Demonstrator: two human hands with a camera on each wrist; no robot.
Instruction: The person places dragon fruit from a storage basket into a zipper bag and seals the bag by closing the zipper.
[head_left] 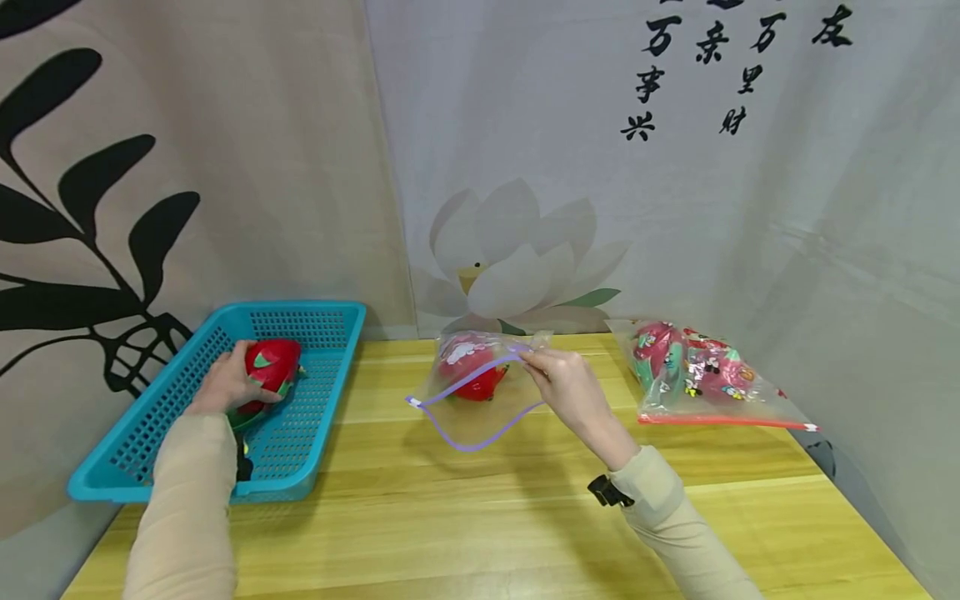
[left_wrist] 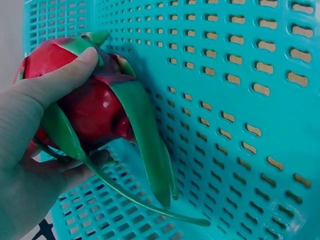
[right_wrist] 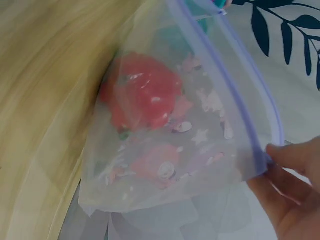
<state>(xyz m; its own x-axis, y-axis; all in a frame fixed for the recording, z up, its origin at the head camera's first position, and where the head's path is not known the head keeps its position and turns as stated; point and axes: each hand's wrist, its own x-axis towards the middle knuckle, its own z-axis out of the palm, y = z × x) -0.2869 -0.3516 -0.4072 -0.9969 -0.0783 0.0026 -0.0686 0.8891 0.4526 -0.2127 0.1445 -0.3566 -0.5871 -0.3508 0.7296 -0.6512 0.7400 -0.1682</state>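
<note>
My left hand (head_left: 225, 382) reaches into the blue plastic basket (head_left: 341, 408), its thumb and fingers curled round a red dragon fruit (left_wrist: 95, 112) with long green leaf tips. In the head view, the dragon fruit (head_left: 272, 362) shows beyond the fingers. At mid-table my right hand (head_left: 573, 396) pinches the rim of a clear zip bag (right_wrist: 210, 130) near one end of its purple zip strip (head_left: 480, 443). The bag's mouth gapes toward me. Inside it lies a glossy red, lobed piece (right_wrist: 142, 92), seen through printed plastic.
At the right of the wooden table (head_left: 450, 533) lies another clear bag (head_left: 697, 375) with a red zip strip, full of red and green things. A small dark object (head_left: 243, 467) sits in the basket's near end. A printed curtain (head_left: 510, 167) hangs behind.
</note>
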